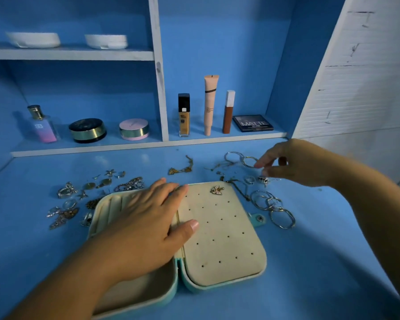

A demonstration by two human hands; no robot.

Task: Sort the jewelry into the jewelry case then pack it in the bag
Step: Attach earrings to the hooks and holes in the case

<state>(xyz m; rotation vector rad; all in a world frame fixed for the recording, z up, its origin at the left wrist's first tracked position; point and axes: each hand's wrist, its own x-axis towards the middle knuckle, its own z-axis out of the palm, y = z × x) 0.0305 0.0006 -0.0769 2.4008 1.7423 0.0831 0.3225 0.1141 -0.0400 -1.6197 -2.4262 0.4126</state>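
Note:
A mint jewelry case (219, 241) lies open on the blue desk, its cream lining up. One butterfly earring (216, 190) is pinned in the holed right panel. My left hand (148, 225) lies flat with straight fingers across the case's left half and hinge. My right hand (293, 163) hovers at the back right, fingertips close together over a silver ring (263, 180) and beside a thin hoop (248, 160); whether it pinches anything is unclear. Loose earrings and pendants (66, 204) are scattered left of the case, hoops (273, 207) to its right.
A gold necklace (181, 168) lies behind the case. The shelf at the back holds a perfume bottle (43, 124), two compacts (87, 130), three makeup tubes (210, 105) and a palette (252, 123). Two white bowls (34, 39) sit on the upper shelf.

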